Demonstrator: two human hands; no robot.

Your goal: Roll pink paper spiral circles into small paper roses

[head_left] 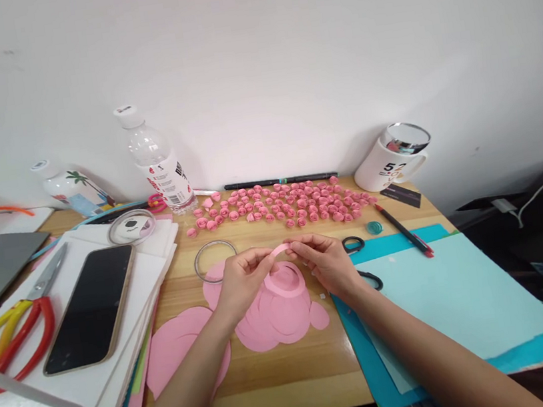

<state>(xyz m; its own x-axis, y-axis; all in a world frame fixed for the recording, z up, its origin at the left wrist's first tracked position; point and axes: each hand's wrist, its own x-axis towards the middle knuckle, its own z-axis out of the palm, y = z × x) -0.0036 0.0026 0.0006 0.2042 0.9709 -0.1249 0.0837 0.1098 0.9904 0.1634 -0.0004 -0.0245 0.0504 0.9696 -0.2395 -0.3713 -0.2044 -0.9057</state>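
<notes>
A narrow pink paper strip [281, 249] is pinched between my two hands above the table. My left hand [244, 278] grips one part of it with thumb and fingers closed. My right hand [324, 263] pinches the other part, fingers also closed. Just below the strip lies a curled pink paper ring [286, 290]; whether the two are joined I cannot tell. Under it spreads a pile of pink paper circles [263, 329], with a small pink disc [319, 316] at its right. Black scissor handles [372, 280] show beside my right wrist, the rest hidden.
Rolled pink paper roses [302, 202] fill the back. Left stand a bottle [158, 165] and papers with a phone [91, 306] and red-yellow scissors [25, 319]. A tape ring [212, 244] lies near my left hand. Right are blue sheets [457, 299], a pen [404, 228] and a mug [382, 164].
</notes>
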